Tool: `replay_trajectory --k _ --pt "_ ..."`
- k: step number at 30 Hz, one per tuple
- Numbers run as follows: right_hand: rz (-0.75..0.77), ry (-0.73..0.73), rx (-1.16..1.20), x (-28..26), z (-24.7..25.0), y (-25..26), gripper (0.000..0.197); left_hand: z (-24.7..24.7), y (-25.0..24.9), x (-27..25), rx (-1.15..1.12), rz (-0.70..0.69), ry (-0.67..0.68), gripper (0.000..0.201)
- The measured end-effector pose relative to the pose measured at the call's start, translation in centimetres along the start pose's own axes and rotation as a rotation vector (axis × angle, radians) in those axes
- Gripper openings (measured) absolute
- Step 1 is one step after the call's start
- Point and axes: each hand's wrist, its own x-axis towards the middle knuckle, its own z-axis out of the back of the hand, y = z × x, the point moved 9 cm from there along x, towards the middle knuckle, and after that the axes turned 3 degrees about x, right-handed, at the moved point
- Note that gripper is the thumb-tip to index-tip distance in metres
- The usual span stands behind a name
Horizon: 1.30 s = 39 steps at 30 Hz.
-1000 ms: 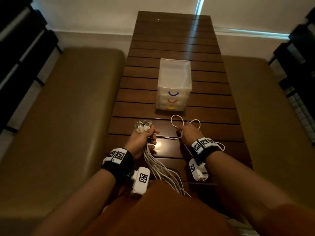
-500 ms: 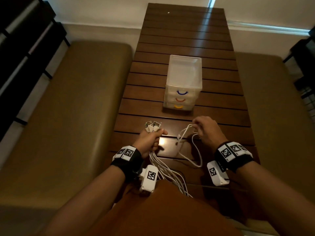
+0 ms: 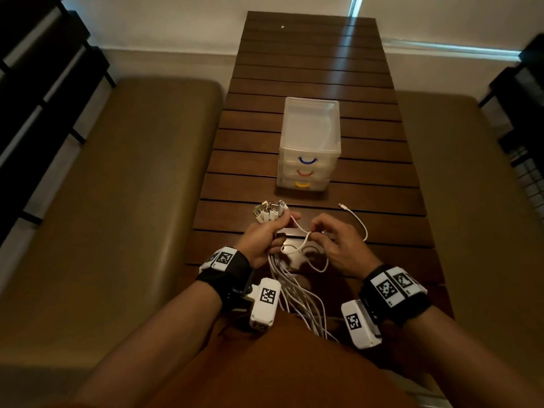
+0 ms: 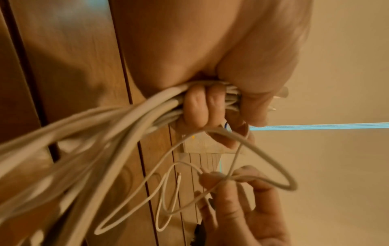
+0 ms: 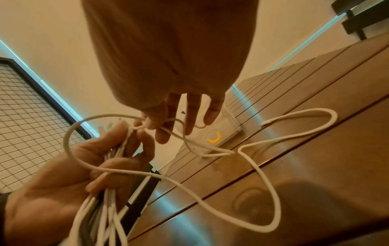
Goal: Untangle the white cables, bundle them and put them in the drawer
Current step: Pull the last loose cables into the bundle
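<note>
My left hand grips a bunch of white cables near their plug ends, which stick out above the fist. The cables trail down toward my lap. My right hand pinches one loose white cable between thumb and forefinger, close beside the left fist. That cable loops on the table, and its free end lies to the right. A small clear drawer unit with blue, red and yellow handles stands beyond, all drawers closed.
The dark slatted wooden table runs away from me. Tan cushioned benches flank it on both sides. Dark shelving stands at the far left and a wire-grid rack at the far right.
My right hand has come back left to just beside the left fist, still holding the loose cable. The cable's free end now lies stretched out to the right on the table.
</note>
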Motion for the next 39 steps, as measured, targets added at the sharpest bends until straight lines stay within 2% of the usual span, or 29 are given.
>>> replay_trajectory --k 2,4,6,10,14,17,18,20,21,24,26,28,31,32,34,37,39 --pt "-0.044 0.002 0.038 -0.6 0.4 -0.7 0.035 -0.9 -0.4 -0.2 0.096 -0.013 0.033 0.024" --pt "-0.028 -0.031 0.061 -1.3 1.2 -0.3 0.037 -1.4 -0.8 -0.3 0.128 -0.031 0.022 0.026" --pt "-0.003 -0.117 0.105 -2.1 2.8 0.3 0.033 -1.1 -1.2 0.2 0.071 -0.045 -0.026 0.025" --pt "-0.049 -0.239 0.189 -4.4 7.4 -0.8 0.028 -0.1 -2.9 1.0 -0.060 -0.102 -0.081 0.022" --pt "-0.167 -0.302 0.348 -7.4 11.2 -1.8 0.011 -1.0 -5.6 1.0 -0.062 -0.201 -0.102 0.020" --pt "-0.198 -0.473 0.693 -10.1 15.9 -3.1 0.048 -1.6 -7.4 1.1 -0.139 -0.251 -0.159 0.020" --pt "-0.183 -0.540 0.842 -10.9 17.3 -3.3 0.043 -1.6 -7.7 1.2 -0.176 -0.249 -0.182 0.022" --pt "-0.145 -0.648 1.075 -12.4 19.5 -3.0 0.017 -2.0 -7.8 1.4 -0.204 -0.238 -0.198 0.023" --pt "-0.145 -0.688 1.119 -13.1 20.1 -3.1 0.023 -2.5 -7.7 1.5 -0.200 -0.233 -0.190 0.023" --pt "-0.202 -0.757 1.063 -14.3 20.5 -3.3 0.050 -4.1 -7.4 2.1 -0.194 -0.223 -0.139 0.025" --pt "-0.263 -0.782 1.005 -14.8 20.3 -3.8 0.055 -4.8 -7.3 2.5 -0.199 -0.215 -0.109 0.030" --pt "-0.329 -0.793 0.948 -15.5 20.1 -4.6 0.045 -5.5 -7.3 2.7 -0.201 -0.213 -0.079 0.034" --pt "-0.392 -0.745 0.788 -16.1 19.7 -5.5 0.010 -6.8 -7.8 2.5 -0.191 -0.232 -0.027 0.028" --pt "-0.403 -0.752 0.745 -16.3 19.7 -5.8 0.006 -7.3 -8.0 2.3 -0.195 -0.239 -0.018 0.025" --pt "-0.425 -0.781 0.674 -17.0 19.9 -6.4 0.017 -8.2 -8.5 1.9 -0.216 -0.246 -0.005 0.022" --pt "-0.460 -0.795 0.524 -18.1 20.6 -7.3 0.022 -9.9 -9.1 1.0 -0.249 -0.254 0.038 0.020" --pt "-0.534 -0.757 0.303 -18.9 21.0 -8.4 0.019 -11.5 -9.6 0.4 -0.243 -0.268 0.089 0.021"
